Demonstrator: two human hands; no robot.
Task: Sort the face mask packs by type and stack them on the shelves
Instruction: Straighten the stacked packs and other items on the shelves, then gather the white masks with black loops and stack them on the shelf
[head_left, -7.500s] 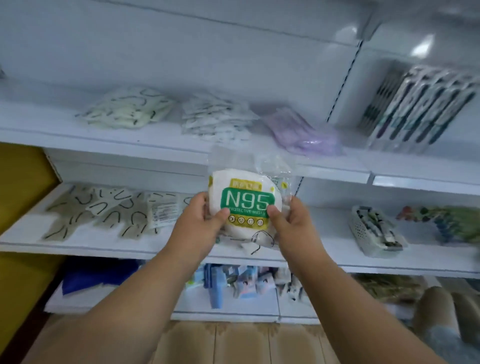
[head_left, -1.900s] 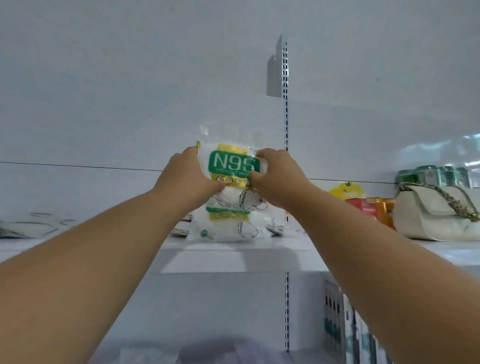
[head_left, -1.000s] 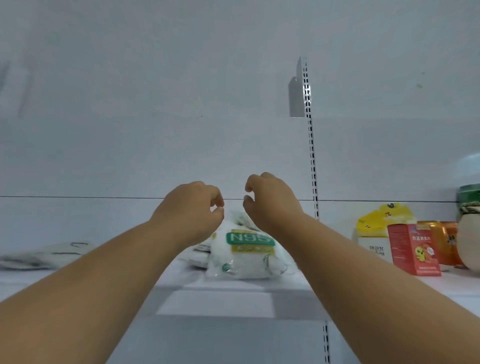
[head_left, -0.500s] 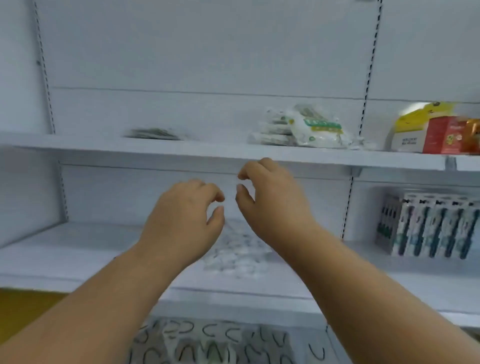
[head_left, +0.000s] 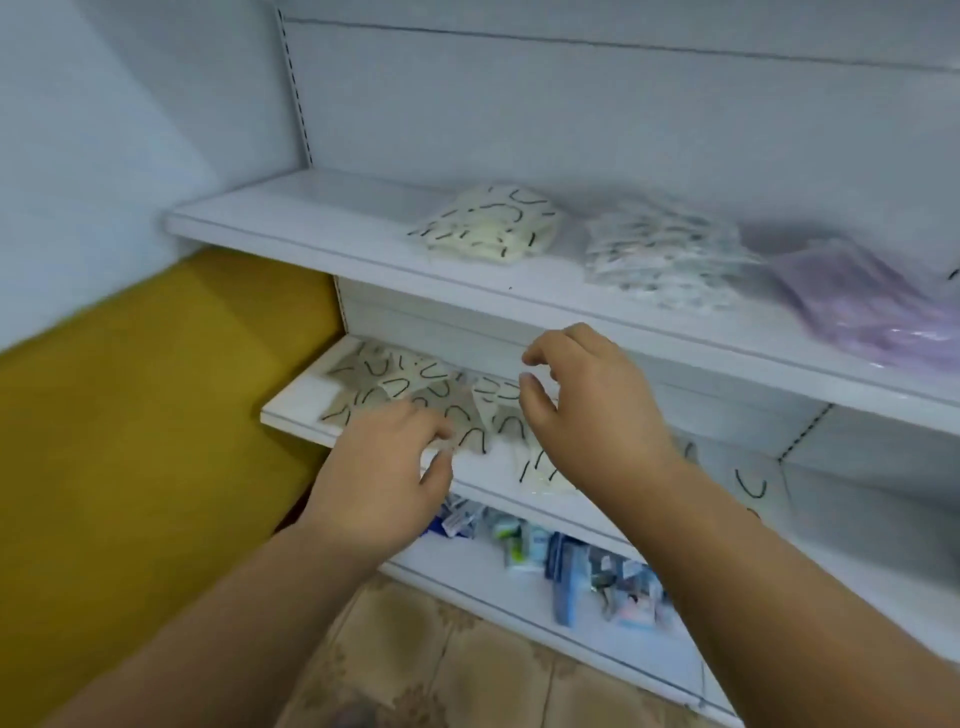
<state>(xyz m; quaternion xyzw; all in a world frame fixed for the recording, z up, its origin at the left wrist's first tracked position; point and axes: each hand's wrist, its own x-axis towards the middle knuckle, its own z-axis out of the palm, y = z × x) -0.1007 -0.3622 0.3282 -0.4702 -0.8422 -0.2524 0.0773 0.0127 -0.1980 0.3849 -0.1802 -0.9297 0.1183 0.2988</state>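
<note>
Both my hands hover empty in front of the middle shelf (head_left: 296, 405). My left hand (head_left: 382, 467) hangs with loosely curled fingers over loose cream mask packs with black ear loops (head_left: 410, 389). My right hand (head_left: 587, 395) is a little higher, fingers relaxed and bent, holding nothing. On the upper shelf (head_left: 322, 228) lie a cream mask stack (head_left: 488, 228), a patterned white stack (head_left: 665, 260) and a purple stack (head_left: 857, 296). More cream packs (head_left: 748, 483) lie right of my right wrist.
A lower shelf (head_left: 467, 571) carries several small blue and white packets (head_left: 566, 561). A yellow wall panel (head_left: 130, 415) stands to the left. Tiled floor (head_left: 467, 670) shows below the shelves. The shelf's back panel rises white behind.
I put the N95 pack on the top shelf's stack and let go. My view dropped to the lower shelves, and both empty hands came down over the loose cream packs.
</note>
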